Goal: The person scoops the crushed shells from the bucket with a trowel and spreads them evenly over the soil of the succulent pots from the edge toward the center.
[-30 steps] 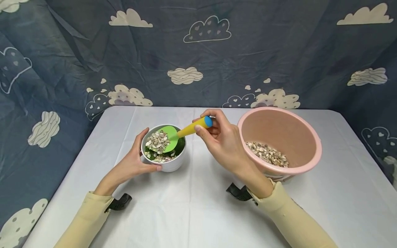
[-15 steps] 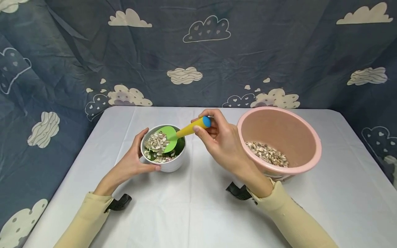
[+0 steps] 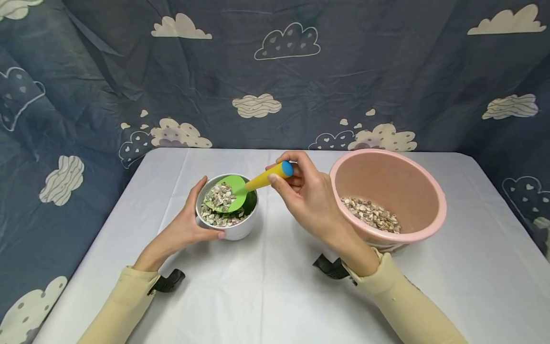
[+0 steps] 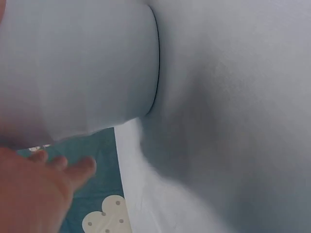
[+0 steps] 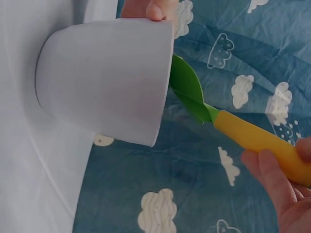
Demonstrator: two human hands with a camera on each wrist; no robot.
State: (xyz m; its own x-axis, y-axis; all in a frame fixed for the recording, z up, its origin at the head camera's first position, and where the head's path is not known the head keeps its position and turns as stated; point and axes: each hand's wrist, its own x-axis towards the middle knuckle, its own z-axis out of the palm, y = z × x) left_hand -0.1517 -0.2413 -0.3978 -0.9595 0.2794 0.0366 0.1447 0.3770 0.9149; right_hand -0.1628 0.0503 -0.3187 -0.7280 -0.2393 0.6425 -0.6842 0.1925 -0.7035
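Note:
A white pot [image 3: 237, 232] stands on the table in the head view, with pale stone chips [image 3: 223, 219] inside. My left hand [image 3: 185, 230] holds it from the left, thumb at the near side and fingers round the far side. Between its thumb and fingers my right hand [image 3: 310, 197] pinches the yellow handle of a small green trowel [image 3: 263, 178]. Over the pot's mouth the green blade tilts down to the left, bearing a small heap of chips. The right wrist view shows the blade [image 5: 187, 87] reaching past the pot's rim, its tip hidden by the wall.
To the right stands a large pink basin [image 3: 433, 224], with a layer of the same chips [image 3: 371, 215] on its bottom. A white cloth [image 3: 240, 296] covers the table. Behind it hangs a dark blue curtain [image 3: 223, 67] with cloud prints.
The heap on the trowel blade has shrunk, and more of its green lower edge shows. More chips now cover the inside of the pot. Both hands have stayed almost still.

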